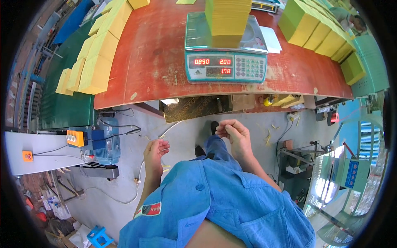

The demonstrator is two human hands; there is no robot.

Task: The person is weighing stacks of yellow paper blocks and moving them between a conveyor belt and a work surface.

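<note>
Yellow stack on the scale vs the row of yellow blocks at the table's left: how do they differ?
Count: the yellow stack is single; the row of yellow blocks holds several.
Place: the stack stands on the scale; the row lines the left side of the red table.
Face: the stack shows fine horizontal layers; the row's sides look smoother and paler here.
Shared: both are yellow.

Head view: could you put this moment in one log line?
left hand: open; right hand: loosely curled; scale: lit, yellow stack on top
</note>
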